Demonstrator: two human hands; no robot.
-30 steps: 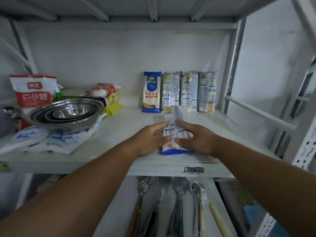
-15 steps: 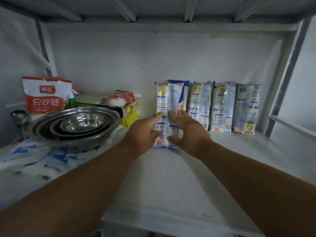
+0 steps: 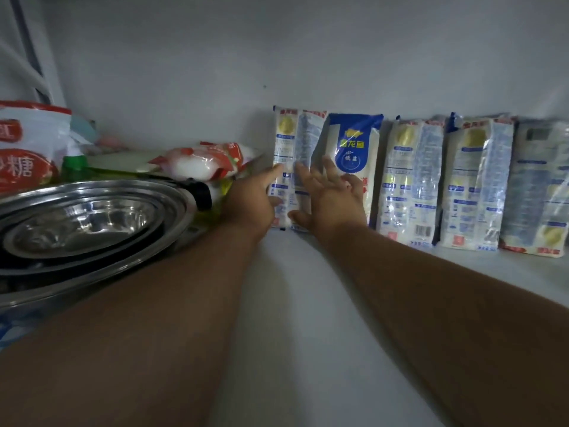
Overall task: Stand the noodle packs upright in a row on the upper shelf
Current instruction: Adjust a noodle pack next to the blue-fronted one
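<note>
Between both open hands (image 3: 249, 198) (image 3: 332, 198), fingers spread, stands the leftmost noodle pack (image 3: 292, 155).

A plain pale grey back wall (image 3: 215, 57) rises behind a smooth white shelf board (image 3: 301, 303); the light is dim and bluish.

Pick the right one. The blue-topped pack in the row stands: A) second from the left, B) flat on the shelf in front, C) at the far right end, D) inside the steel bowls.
A: the blue-topped pack stands right of the leftmost pack, which both hands touch.
</note>
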